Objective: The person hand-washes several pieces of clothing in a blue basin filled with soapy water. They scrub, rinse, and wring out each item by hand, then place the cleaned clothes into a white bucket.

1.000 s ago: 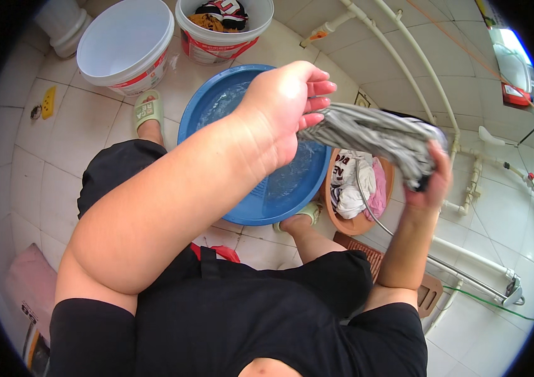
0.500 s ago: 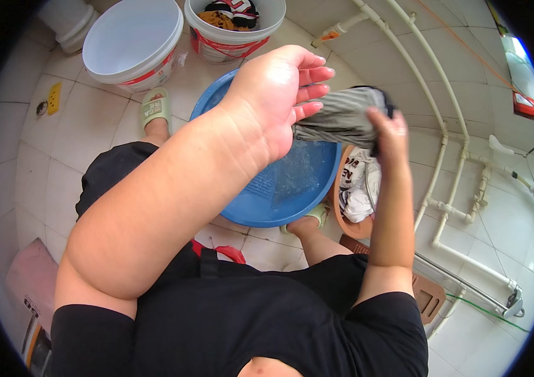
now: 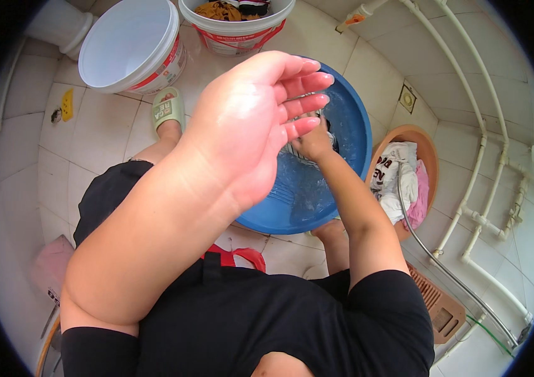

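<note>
My left hand (image 3: 245, 119) is raised high in front, wet and shiny, with its palm up and the fingers apart and slightly curled around nothing. Beyond it is a round blue basin (image 3: 364, 132) with some water and a ridged patch on its inner surface. Inside the basin my right hand (image 3: 314, 144) reaches down onto a grey-and-dark striped piece of clothing (image 3: 332, 139) and appears to grip it. The left fingers cover part of the right hand and much of the cloth.
A white bucket (image 3: 176, 31) and a second bucket (image 3: 242, 28) with clothes stand at the far left. An orange-brown tub (image 3: 427, 141) with white and pink clothes sits at the right, a metal hose (image 3: 414, 232) across it. White pipes (image 3: 474, 113) line the right wall. A brown washboard (image 3: 443, 311) lies nearer.
My right hand has brought the striped clothing down and left into the basin. My left hand stays raised and open. The view has shifted, showing more of the orange-brown tub.
</note>
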### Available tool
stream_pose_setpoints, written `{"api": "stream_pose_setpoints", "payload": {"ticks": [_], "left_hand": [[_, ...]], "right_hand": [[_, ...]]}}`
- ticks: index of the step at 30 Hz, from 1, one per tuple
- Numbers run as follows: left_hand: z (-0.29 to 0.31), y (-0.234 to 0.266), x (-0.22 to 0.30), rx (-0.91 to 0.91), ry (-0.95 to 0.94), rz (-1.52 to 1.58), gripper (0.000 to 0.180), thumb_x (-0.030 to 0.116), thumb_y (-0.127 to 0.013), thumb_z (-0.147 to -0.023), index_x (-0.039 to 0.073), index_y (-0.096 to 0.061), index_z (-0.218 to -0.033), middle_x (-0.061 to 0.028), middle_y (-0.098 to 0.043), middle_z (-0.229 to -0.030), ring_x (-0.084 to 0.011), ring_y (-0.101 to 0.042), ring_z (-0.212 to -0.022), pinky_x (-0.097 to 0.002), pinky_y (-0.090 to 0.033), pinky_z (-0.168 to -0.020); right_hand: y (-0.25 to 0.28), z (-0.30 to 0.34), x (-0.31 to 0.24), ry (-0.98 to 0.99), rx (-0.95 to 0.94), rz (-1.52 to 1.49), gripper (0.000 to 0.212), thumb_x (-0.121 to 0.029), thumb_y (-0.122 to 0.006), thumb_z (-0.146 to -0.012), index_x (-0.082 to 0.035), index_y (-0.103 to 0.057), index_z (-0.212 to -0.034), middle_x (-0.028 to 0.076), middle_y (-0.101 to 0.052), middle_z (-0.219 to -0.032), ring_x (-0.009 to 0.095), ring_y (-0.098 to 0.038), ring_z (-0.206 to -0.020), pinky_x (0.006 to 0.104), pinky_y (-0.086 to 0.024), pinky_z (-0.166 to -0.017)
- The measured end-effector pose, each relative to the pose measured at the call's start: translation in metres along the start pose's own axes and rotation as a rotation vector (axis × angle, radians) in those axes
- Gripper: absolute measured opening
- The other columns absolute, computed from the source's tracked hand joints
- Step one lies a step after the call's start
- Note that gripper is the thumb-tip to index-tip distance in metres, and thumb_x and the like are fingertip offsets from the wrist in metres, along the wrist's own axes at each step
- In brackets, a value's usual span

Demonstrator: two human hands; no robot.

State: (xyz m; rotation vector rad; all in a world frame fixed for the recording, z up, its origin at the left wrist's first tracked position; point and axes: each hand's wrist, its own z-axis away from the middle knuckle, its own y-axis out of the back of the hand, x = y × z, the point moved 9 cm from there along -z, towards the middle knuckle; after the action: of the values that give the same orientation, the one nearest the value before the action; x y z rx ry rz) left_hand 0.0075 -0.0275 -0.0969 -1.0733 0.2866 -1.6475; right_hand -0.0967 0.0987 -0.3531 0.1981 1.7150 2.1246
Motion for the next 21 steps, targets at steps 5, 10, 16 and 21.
{"api": "stream_pose_setpoints", "payload": {"ticks": [5,10,16,21], "left_hand": [[-0.010,0.003,-0.011,0.055,0.055,-0.040,0.027,0.021,-0.042,-0.086,0.000,-0.051,-0.102,-0.0117,-0.055,-0.104,-0.0195,-0.052,-0.091,-0.0313,-0.042,-0.079],[-0.015,-0.003,-0.024,0.047,0.101,-0.052,0.027,0.021,-0.042,-0.087,0.000,-0.050,-0.102,-0.0121,-0.055,-0.104,-0.0208,-0.053,-0.093,-0.0314,-0.042,-0.079],[-0.013,0.001,-0.028,0.035,0.109,-0.044,0.028,0.022,-0.041,-0.087,0.000,-0.051,-0.102,-0.0125,-0.055,-0.105,-0.0217,-0.053,-0.093,-0.0318,-0.043,-0.079],[-0.012,-0.008,-0.036,0.005,0.134,-0.044,0.028,0.022,-0.041,-0.087,0.000,-0.051,-0.102,-0.0127,-0.055,-0.105,-0.0218,-0.053,-0.094,-0.0318,-0.043,-0.079]], "right_hand": [[-0.053,0.005,0.044,-0.319,-0.296,-0.090,0.064,-0.043,-0.054,-0.075,-0.028,-0.031,-0.132,0.008,-0.017,-0.142,0.031,-0.018,-0.129,0.0571,-0.021,-0.099],[-0.094,0.020,0.070,-0.602,-0.044,-0.316,0.071,-0.042,-0.054,-0.075,-0.015,-0.026,-0.135,0.016,-0.018,-0.140,0.038,-0.020,-0.127,0.0530,-0.024,-0.100],[-0.048,0.013,0.047,-0.245,-0.583,-0.157,0.069,-0.044,-0.054,-0.071,-0.016,-0.035,-0.130,0.019,-0.029,-0.134,0.037,-0.028,-0.124,0.0526,-0.023,-0.100],[-0.159,0.035,0.080,-0.579,-0.120,-0.234,0.070,-0.042,-0.061,-0.068,-0.014,-0.038,-0.128,0.018,-0.034,-0.132,0.037,-0.032,-0.121,0.0482,-0.028,-0.098]]}}
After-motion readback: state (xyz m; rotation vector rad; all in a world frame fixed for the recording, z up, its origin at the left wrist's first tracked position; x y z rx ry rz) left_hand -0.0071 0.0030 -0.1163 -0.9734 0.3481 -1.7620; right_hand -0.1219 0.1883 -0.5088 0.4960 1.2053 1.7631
